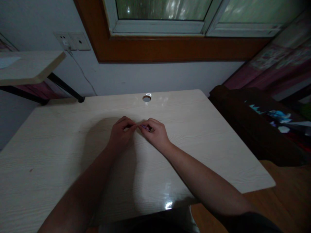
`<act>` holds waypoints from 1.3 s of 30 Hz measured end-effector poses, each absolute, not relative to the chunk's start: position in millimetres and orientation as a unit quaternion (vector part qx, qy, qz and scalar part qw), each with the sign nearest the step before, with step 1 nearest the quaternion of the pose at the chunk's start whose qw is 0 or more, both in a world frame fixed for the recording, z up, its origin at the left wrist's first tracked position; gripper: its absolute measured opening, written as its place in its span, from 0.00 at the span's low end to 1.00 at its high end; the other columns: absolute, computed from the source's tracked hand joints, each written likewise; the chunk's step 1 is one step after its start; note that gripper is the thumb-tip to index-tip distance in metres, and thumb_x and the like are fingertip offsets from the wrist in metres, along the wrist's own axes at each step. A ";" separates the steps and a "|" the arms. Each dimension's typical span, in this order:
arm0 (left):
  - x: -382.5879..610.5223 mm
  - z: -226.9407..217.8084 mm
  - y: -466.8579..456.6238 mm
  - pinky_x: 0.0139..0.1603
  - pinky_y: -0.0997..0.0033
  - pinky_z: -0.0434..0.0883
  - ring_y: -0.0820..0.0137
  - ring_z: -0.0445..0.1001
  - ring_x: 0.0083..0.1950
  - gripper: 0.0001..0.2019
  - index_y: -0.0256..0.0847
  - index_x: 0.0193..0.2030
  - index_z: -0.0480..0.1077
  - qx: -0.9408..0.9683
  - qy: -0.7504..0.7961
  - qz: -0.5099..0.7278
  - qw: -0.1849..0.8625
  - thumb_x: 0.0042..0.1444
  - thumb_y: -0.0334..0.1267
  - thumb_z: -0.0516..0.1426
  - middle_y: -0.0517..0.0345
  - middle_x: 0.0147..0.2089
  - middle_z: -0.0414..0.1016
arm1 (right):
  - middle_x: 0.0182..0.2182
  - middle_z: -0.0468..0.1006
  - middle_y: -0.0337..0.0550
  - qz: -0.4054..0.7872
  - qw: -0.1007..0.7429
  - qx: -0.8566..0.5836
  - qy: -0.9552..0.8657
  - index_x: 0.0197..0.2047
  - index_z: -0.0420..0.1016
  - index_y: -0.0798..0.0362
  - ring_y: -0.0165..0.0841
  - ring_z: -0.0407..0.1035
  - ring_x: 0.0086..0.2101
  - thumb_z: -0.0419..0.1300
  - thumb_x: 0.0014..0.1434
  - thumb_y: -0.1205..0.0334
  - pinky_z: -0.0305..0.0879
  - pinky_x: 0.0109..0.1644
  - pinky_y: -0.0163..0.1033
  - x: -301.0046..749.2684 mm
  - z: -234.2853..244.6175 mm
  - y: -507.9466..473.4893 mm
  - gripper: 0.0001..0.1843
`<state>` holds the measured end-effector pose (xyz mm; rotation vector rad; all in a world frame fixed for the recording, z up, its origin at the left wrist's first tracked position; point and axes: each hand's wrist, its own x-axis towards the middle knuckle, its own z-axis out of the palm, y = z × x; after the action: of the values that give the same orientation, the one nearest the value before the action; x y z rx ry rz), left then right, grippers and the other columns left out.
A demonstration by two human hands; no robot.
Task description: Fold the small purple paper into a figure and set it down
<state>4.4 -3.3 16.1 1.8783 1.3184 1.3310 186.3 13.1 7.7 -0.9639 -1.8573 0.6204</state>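
Both my hands rest on a pale wooden desk (73,155), fingertips meeting near its middle. My left hand (120,132) is curled, thumb and forefinger pinched toward the right hand. My right hand (155,132) is also curled and pinches a small purple object (145,127) between thumb and fingers. The object is tiny and mostly hidden; I cannot make out what it is. The left fingertips touch or nearly touch its end.
A round cable hole (146,98) lies at the desk's far edge. A raised shelf (26,66) stands at the left, wall sockets (73,41) and a window (165,16) behind. A dark bed frame (255,126) borders the desk's right side.
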 end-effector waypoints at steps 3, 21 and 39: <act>3.6 17.4 -3.6 0.38 0.71 0.69 0.70 0.70 0.36 0.04 0.40 0.32 0.73 0.691 0.488 0.478 0.237 0.57 0.34 0.60 0.58 0.34 0.71 | 0.27 0.73 0.39 0.269 0.462 -0.389 -0.751 0.37 0.80 0.51 0.30 0.68 0.30 0.63 0.61 0.61 0.63 0.35 0.35 186.2 6.5 13.8 0.05; 1.1 9.5 2.9 0.37 0.73 0.71 0.71 0.73 0.37 0.02 0.43 0.36 0.77 0.667 0.496 0.502 0.238 0.57 0.37 0.63 0.58 0.36 0.74 | 0.28 0.79 0.41 0.444 0.484 -0.413 -0.631 0.35 0.81 0.51 0.31 0.72 0.28 0.66 0.57 0.53 0.67 0.34 0.36 185.0 -0.3 19.7 0.11; -0.6 11.8 2.7 0.35 0.72 0.68 0.71 0.72 0.34 0.05 0.42 0.32 0.77 0.670 0.517 0.479 0.233 0.58 0.38 0.62 0.59 0.33 0.74 | 0.29 0.78 0.40 0.409 0.483 -0.409 -0.658 0.36 0.82 0.50 0.30 0.72 0.27 0.65 0.59 0.55 0.67 0.35 0.36 185.3 5.0 18.6 0.08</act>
<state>-0.6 2.7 11.8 1.8402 1.4188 1.3164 185.3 18.6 5.0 -0.9964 -1.6034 0.9963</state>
